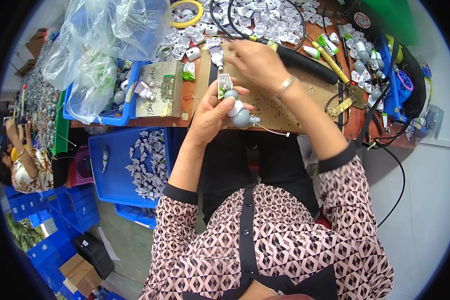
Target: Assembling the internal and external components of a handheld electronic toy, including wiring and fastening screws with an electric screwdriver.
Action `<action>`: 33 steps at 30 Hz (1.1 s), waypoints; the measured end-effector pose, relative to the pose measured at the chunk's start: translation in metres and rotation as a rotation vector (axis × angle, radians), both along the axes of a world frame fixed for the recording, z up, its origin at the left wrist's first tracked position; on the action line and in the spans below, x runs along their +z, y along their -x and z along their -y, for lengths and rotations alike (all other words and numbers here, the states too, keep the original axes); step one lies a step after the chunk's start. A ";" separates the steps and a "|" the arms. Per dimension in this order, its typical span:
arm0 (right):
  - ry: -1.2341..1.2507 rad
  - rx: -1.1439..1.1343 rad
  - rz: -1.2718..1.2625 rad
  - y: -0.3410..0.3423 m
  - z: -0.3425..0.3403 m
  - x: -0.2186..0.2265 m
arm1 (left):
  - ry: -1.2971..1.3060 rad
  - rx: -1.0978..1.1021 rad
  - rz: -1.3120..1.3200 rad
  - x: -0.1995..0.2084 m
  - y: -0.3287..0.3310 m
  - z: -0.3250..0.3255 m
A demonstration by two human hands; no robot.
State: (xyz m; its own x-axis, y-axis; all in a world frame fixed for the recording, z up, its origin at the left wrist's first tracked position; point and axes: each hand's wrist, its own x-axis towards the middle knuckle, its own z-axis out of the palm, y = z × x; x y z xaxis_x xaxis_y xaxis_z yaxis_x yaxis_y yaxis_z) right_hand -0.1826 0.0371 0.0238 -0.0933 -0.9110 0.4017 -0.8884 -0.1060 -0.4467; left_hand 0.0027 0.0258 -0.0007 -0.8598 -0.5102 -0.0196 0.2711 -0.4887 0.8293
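My left hand [207,116] is closed round a jointed plastic part [241,116] with grey balls, a white collar and a green-and-white end. From its lower end a thin white wire [275,130] trails off to a small plug. Beyond and to the right of it is my right hand [260,65], over the work board, its fingers blurred by motion near a white plastic piece [216,56]. Whether those fingers hold anything cannot be made out.
White plastic pieces [270,22] lie heaped at the back. A black-sleeved tool [305,62] with a cable lies right of my hands. Left are a cardboard box [160,102] and a blue bin [130,112] under clear bags; a blue tray [110,182] sits lower. A co-worker [30,167] sits far left.
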 end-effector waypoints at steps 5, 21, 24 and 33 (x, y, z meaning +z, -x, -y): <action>-0.093 -0.042 -0.102 -0.016 0.041 -0.017 | -0.032 -0.009 -0.024 0.001 0.000 -0.003; -0.422 0.324 0.817 0.004 -0.019 0.036 | 0.008 -0.055 0.116 0.001 -0.003 0.000; -0.505 0.279 0.758 0.002 -0.019 0.044 | 0.038 -0.074 0.125 0.004 -0.004 0.001; -0.273 0.244 0.656 -0.009 -0.021 0.013 | 0.199 -0.029 0.120 -0.003 0.000 -0.005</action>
State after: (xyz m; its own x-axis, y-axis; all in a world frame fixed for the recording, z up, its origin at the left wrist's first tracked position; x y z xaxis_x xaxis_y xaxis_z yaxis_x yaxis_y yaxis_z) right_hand -0.1739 0.0578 0.0371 -0.0178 -0.9958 0.0899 -0.3964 -0.0755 -0.9149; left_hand 0.0028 0.0311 -0.0037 -0.8719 -0.4892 -0.0240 0.1531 -0.3188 0.9354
